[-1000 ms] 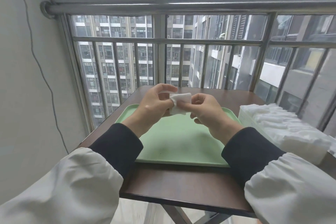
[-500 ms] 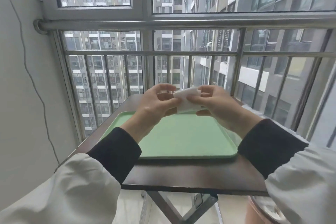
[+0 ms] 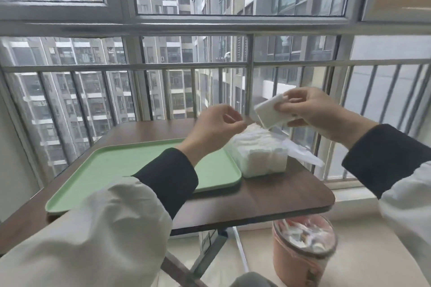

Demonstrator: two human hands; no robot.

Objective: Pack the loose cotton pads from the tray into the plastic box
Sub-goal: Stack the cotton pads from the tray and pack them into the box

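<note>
White cotton pads, a small stack tilted down toward the plastic box, were pinched in the right hand just above the box's far end, while the left hand, loosely curled and holding nothing, hovered nearer over its top.

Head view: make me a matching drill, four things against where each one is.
Things:
1. cotton pad stack
2. tray
3. plastic box
4. bin

Places:
A. on the floor by the table
B. gripped by the right hand
C. on the table, right of the tray
D. on the table, left of the box

Pairs: 1-B, 2-D, 3-C, 4-A
</note>
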